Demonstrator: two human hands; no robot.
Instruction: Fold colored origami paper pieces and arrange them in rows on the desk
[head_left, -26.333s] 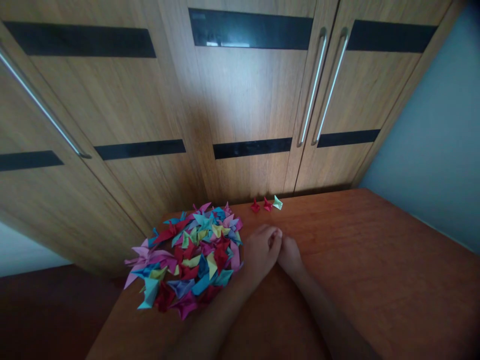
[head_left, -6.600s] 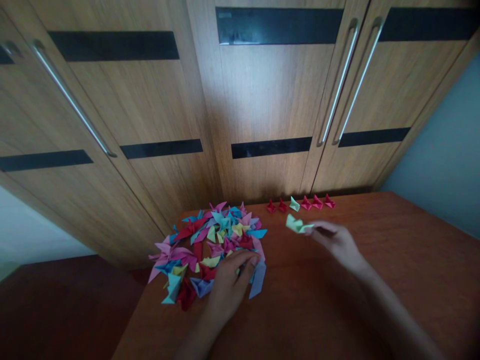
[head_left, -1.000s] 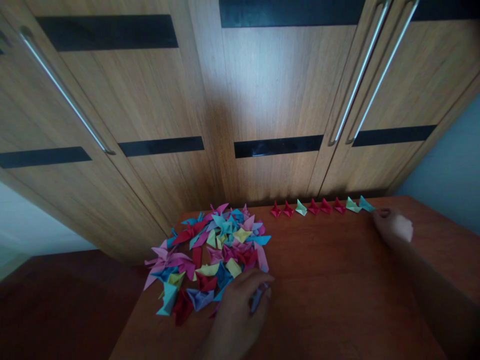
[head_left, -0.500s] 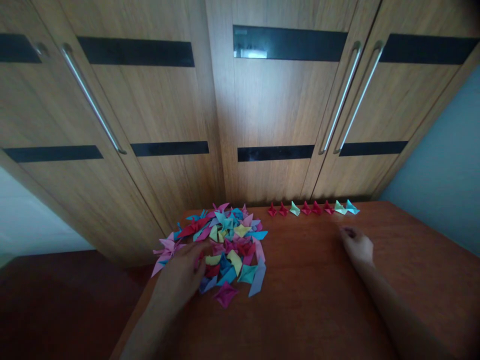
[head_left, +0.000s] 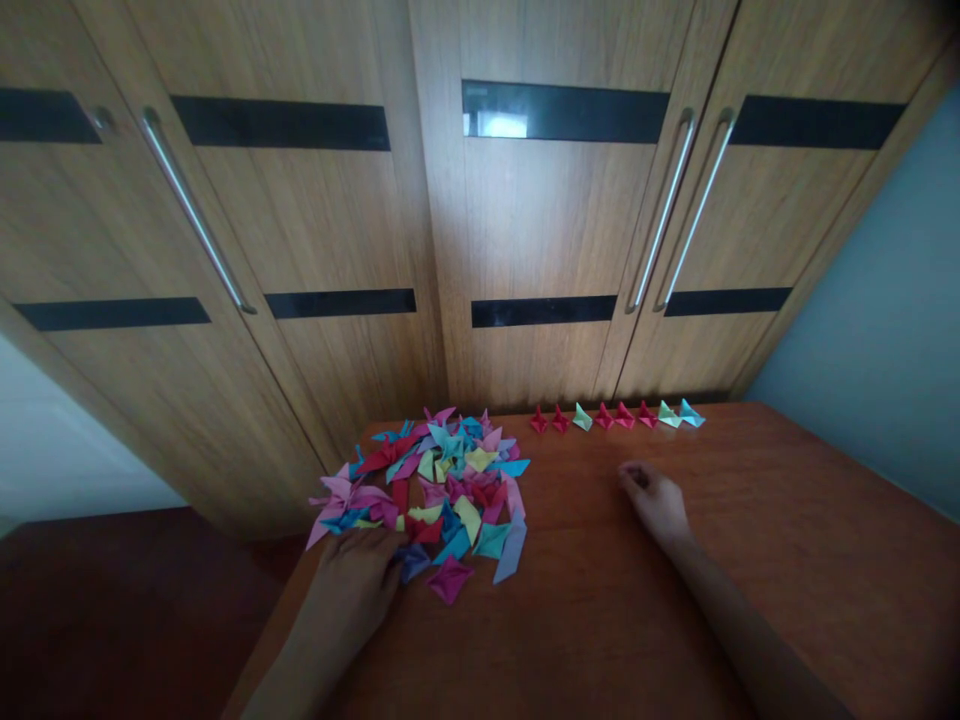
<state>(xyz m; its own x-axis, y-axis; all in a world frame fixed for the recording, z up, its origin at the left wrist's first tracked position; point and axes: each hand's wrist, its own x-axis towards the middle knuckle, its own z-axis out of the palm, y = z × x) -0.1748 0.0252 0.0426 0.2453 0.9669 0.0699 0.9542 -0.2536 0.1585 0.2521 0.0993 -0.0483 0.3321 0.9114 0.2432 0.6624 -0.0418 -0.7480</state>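
Folded paper pieces in many colours lie in a loose pile (head_left: 450, 470) on the left of the brown table (head_left: 555, 650). My left hand (head_left: 360, 575) is at the pile's near left edge, its fingers bent over the papers and its thumb apart, close to a purple folded piece (head_left: 412, 563). The fingertips are partly hidden. A magenta folded piece (head_left: 450, 580) lies just right of that hand. Over the table's right half, my right hand (head_left: 658, 508) is closed with curled fingers, and no paper shows in it. Several small folded pieces (head_left: 625, 415) stand in a row beyond it.
A wooden wardrobe (head_left: 540, 220) with dark strips and long metal handles (head_left: 664, 210) rises directly behind the table. A pale blue wall (head_left: 862, 330) stands to the right. The table's left edge drops to a dark floor (head_left: 150, 610).
My right hand has moved left, away from the right end of the row. My left hand has drawn back slightly toward me, uncovering magenta and blue pieces. The view has shifted a little.
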